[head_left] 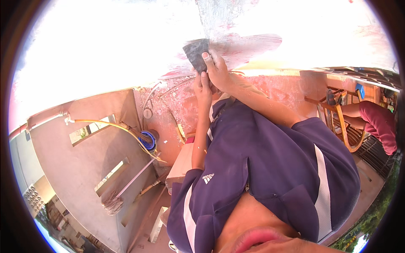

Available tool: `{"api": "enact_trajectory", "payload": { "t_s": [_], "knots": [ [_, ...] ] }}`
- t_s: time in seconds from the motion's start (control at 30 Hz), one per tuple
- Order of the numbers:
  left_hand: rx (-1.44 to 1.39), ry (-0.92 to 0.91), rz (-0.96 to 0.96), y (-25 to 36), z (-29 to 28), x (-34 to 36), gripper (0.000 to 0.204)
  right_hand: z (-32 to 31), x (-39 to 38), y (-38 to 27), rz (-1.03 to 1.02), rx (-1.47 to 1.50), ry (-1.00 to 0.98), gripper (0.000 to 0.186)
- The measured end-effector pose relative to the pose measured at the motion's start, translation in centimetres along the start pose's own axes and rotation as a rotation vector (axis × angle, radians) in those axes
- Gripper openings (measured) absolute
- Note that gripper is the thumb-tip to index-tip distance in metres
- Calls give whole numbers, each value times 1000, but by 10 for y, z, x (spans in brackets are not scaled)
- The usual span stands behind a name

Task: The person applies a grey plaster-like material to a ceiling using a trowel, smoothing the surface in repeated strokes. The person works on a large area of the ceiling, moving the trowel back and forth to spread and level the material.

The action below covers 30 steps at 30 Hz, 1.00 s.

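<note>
A dark grey, flat sheet, widening toward its top edge and looking like folded sandpaper, is between my hands in front of a bright white wall. My right hand grips it from the right, with the thumb pressed flat on its face. Just below, my left hand pinches the narrow lower end, its thumb pointing up. The fingers behind the sheet are hidden. Around it the wall shows grey and reddish smears; glare washes out much of the rest. Whether the sheet touches the wall I cannot tell.
On the left are a grey parapet with slots, a yellow hose, a blue bucket and a mop. At right, a person in maroon clothing is by a wooden chair. The floor is reddish and speckled.
</note>
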<state>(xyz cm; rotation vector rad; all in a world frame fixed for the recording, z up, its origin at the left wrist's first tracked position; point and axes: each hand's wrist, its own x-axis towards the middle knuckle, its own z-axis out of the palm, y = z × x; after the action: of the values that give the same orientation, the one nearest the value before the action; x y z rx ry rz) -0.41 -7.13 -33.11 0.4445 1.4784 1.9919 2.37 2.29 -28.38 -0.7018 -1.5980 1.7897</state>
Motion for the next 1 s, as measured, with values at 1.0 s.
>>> {"api": "enact_trajectory", "payload": {
  "t_s": [1.0],
  "knots": [
    [156,57,20,11,-2,-7,31,10,-5,-13,15,231,18,37]
  ]
}}
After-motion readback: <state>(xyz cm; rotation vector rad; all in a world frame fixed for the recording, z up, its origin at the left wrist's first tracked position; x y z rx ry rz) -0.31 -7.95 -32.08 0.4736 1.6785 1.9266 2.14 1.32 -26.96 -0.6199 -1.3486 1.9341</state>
